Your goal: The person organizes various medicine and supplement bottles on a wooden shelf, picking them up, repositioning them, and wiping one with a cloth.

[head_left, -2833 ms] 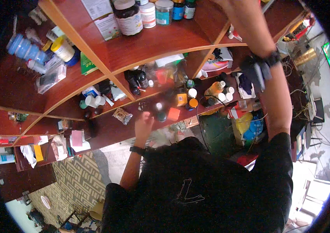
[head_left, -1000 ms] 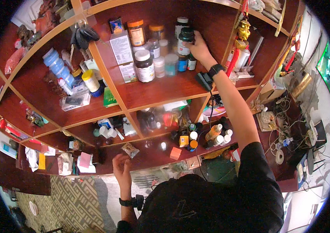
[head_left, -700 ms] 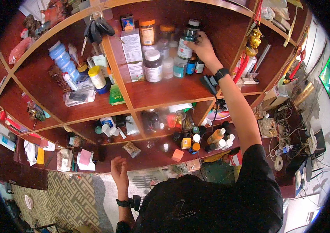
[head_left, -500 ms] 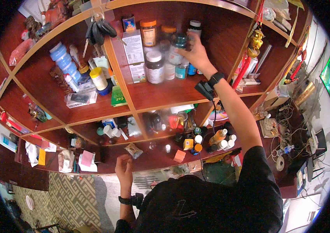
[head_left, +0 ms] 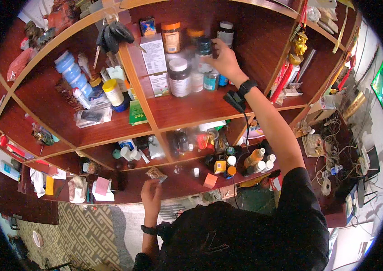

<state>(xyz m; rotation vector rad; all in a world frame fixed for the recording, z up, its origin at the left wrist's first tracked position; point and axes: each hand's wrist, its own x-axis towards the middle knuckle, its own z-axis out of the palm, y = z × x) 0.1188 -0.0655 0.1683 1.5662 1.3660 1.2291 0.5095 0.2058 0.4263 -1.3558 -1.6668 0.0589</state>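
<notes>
the right hand (head_left: 226,62) grips a green-lidded jar (head_left: 203,49), thumb and fingers around its side. over the last second the jar has moved left along the upper shelf (head_left: 187,108), and now stands behind the teal jar (head_left: 210,81); a dark jar (head_left: 225,35) at the back right is less covered. that seems to put the work further into the row, though i cannot tell whether the jar's base touches the shelf. the left hand (head_left: 151,195) holds nothing visible, fingers loosely curled, near a small bag (head_left: 156,173) on the worktop (head_left: 130,189).
</notes>
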